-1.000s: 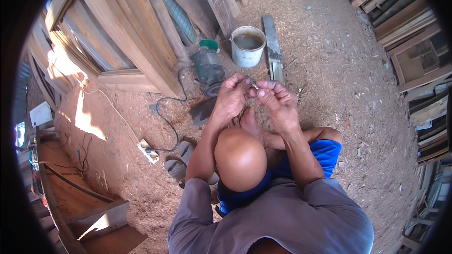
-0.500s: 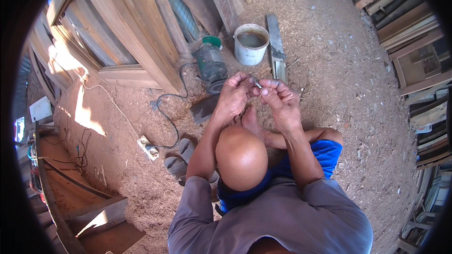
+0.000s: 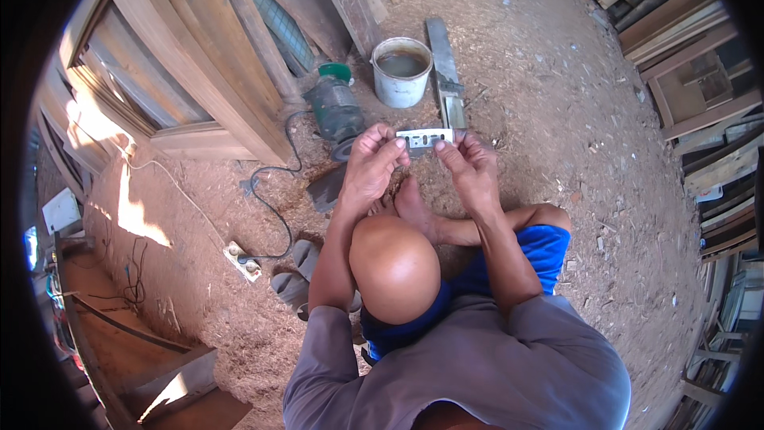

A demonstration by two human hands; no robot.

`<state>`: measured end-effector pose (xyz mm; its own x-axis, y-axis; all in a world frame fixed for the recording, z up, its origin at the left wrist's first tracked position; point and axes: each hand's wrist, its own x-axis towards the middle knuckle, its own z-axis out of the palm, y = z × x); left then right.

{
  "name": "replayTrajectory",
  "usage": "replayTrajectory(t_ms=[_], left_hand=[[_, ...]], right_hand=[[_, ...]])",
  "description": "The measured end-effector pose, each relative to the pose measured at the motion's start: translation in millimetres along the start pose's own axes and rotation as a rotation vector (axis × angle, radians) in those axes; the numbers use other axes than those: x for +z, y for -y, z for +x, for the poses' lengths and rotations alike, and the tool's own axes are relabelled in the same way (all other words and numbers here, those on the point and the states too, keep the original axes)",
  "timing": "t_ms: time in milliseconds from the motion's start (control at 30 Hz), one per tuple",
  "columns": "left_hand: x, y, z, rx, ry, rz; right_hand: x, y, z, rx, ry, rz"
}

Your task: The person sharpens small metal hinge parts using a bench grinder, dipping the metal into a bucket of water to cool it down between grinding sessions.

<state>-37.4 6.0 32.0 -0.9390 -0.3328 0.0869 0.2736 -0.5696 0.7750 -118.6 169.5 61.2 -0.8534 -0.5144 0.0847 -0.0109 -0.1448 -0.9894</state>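
A small flat metal plate is held level between my hands, its broad silver face up. Long slots and holes run through it, much like a planer blade. Bent fingers and thumb of my left hand pinch its left end. My right hand grips the other end, with the thumb along the lower edge. Both hands are in front of my raised knee, above my bare foot. Just beyond my left hand stands a green power tool with a round dark wheel at its lower end.
A white bucket of murky water stands beyond my hands, beside a long grey bar. A black cord runs from the tool to a socket strip. Sandals lie left of my knee. Wooden frames lean at the left.
The metal plate has turned from edge-on, mostly hidden in the fingers, to showing its broad slotted face. My hands have moved apart to its two ends. The whole view has shifted slightly.
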Motion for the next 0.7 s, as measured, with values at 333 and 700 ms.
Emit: replayTrajectory(t_ms=[333, 700], left_hand=[[-0.9, -0.1, -4.4, -0.001, 0.025, 0.192], [-2.3, -1.4, -5.5, 0.016, -0.003, 0.057]], right_hand=[[-5.0, -6.9, 4.8, 0.050, -0.075, -0.018], [-11.2, -2.5, 4.4, 0.209, -0.033, 0.370]])
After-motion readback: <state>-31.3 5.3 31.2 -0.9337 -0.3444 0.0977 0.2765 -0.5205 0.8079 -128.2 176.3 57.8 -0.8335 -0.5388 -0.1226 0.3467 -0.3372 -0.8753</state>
